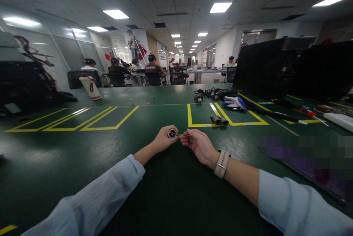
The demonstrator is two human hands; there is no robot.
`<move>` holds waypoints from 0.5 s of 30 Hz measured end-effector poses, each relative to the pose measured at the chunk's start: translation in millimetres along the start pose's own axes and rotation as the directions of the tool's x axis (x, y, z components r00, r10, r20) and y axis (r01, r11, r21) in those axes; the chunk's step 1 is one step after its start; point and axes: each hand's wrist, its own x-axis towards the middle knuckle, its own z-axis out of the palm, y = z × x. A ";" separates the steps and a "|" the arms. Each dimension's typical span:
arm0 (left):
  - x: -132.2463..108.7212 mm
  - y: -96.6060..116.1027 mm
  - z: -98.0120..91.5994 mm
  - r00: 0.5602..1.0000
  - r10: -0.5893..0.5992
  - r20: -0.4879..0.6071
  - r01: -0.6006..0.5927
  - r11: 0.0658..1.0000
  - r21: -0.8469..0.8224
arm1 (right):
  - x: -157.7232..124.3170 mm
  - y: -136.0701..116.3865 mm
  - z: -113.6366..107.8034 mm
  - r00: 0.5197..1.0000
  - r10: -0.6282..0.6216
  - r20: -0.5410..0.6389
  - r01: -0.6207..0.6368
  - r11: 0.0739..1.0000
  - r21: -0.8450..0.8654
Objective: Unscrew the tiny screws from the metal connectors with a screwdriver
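Note:
My left hand [164,139] is wrapped round a small round part [172,133], dark inside with a pale metallic rim, its open end facing me. Fingers of my right hand [199,145] pinch a thin metal piece [180,134] that reaches across to the round part. Whether its tip touches or enters the part is too small to tell. Both hands are close together above the green table [110,155]. Beyond them, two metal cylinders [220,120] lie by the yellow tape.
Gloves [235,103] and dark tools [215,93] lie behind the cylinders. A screwdriver [310,111], a white object [340,120] and a dark flat panel [309,170] are at the right. A cup [91,87] stands far left; black equipment [261,65] stands back right.

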 end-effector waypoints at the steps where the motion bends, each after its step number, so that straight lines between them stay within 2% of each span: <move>1: -0.1 0.3 -0.2 1.000 -0.009 -0.002 0.009 1.000 -0.004 | 0.0 0.2 -0.2 1.000 -0.010 -0.014 0.010 1.000 -0.005; 6: 0.0 3.1 -1.1 0.999 -0.038 -0.013 0.038 0.999 -0.006 | 0.1 -0.2 -1.3 0.988 -0.064 -0.138 0.061 0.998 -0.024; 15: -0.2 1.1 -2.5 0.996 -0.044 -0.081 0.049 0.997 0.058 | 9.0 -2.0 -12.1 0.956 -0.130 -0.263 0.123 0.991 -0.044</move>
